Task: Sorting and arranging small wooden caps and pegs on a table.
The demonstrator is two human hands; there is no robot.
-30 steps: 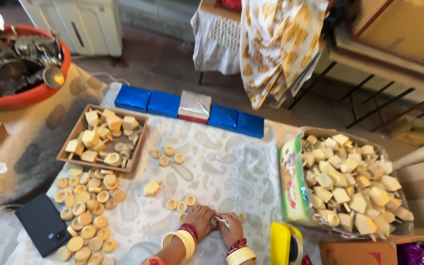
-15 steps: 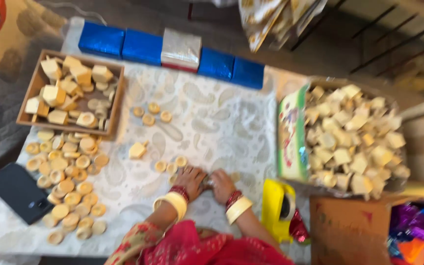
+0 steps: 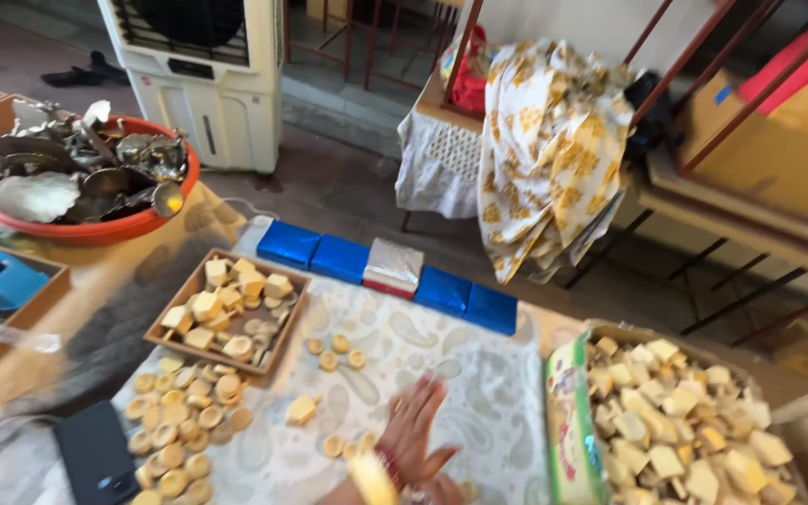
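My left hand hovers open, fingers spread, above the patterned white cloth, with yellow and red bangles on its wrist. Only a sliver of my right hand shows at the bottom edge, so its grip is hidden. A few small yellow discs lie just left of the left hand, and a square tan block sits farther left. Several more discs are spread at the cloth's left side. Behind them is a wooden tray with tan blocks.
A large box of tan blocks with a green carton side stands at right. Blue packets and a silver one line the far edge. A black device, red basin of metal pieces and white air cooler are left.
The view has tilted up toward the room. My hands were together on something small on the cloth; now the left hand has lifted off and opened, and the right is almost out of view.
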